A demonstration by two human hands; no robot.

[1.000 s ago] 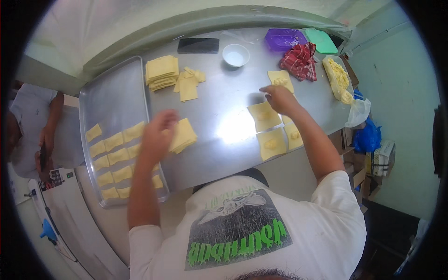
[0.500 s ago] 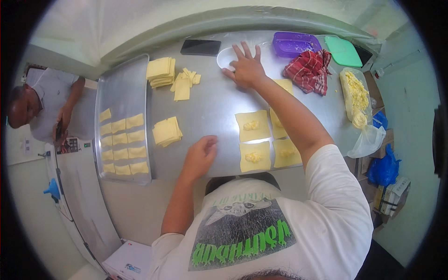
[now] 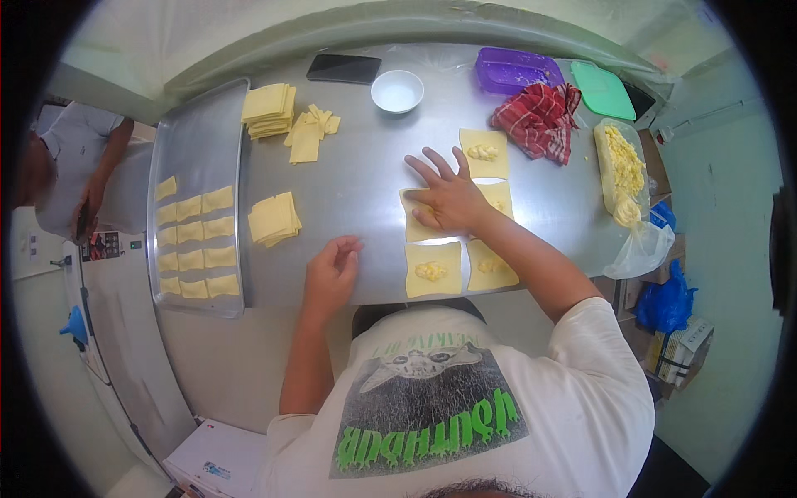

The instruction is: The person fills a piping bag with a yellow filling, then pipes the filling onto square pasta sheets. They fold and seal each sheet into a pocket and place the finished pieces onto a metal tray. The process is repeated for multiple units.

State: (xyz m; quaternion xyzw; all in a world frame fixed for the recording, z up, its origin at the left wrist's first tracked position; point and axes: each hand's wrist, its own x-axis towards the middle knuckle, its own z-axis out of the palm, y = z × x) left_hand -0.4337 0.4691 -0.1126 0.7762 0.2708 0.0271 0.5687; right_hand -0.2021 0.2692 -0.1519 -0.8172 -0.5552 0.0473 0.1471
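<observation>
Five yellow dough squares are lying in a cluster on the steel surface, and the right hand is pressing flat on the one at the cluster's left, fingers spread wide and gripping nothing. That square is mostly hidden under the palm, so whether it already carries filling cannot be told. The left hand is resting on the bare metal just left of the cluster, fingers loosely curled and holding nothing.

The work in hand looks like filling and shaping pastry squares: the hand seems to be flattening or steadying one sheet. The next move probably calls for a spoonful of filling from the long bag of yellow filling, well to the right of the cluster, or for folding the square over.

The squares are looking thin, pale yellow and soft-edged. The far square and the near left square are each carrying a small lump of filling in the middle; the near right square is partly under the forearm.

Left of the cluster a small stack of plain squares is waiting, and further left a metal tray is holding rows of folded pieces. Beyond the cluster are sitting a white bowl and a red checked cloth.
</observation>
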